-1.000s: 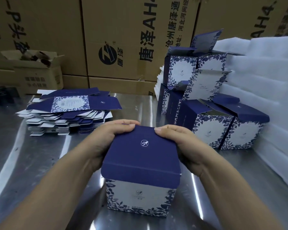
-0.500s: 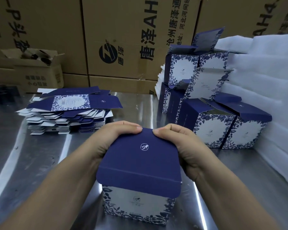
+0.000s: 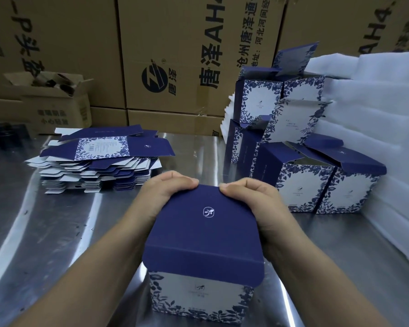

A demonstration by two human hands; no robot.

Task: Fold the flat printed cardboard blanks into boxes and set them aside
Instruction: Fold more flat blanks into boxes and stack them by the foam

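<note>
The box (image 3: 203,234) is in front of me, over the middle of the tabletop's near edge. Its navy lid is folded down across the top, and the tuck flap hangs loose over the white floral front. The lid hides the inside. My left hand (image 3: 165,194) and right hand (image 3: 253,199) grip the lid's two far corners, fingers curled over the back edge and thumbs on top. I cannot tell whether the base touches the steel.

Toward the right edge the finished boxes (image 3: 302,185) are piled against each other, two in front and more stacked behind. Several have their lids raised, but what is inside is out of sight. At the back left corner a small brown carton (image 3: 52,100) stands open with dark things in it that I cannot make out.

Compared with a second ago, the box has come closer and its lid tips more toward me. My fingers have curled tighter, and the piles have not moved.

The flat blanks (image 3: 99,166) are stacked at the left on the shiny steel table (image 3: 45,232). White foam sheets (image 3: 376,114) line the right edge, and big printed cartons (image 3: 175,55) form a wall behind.
</note>
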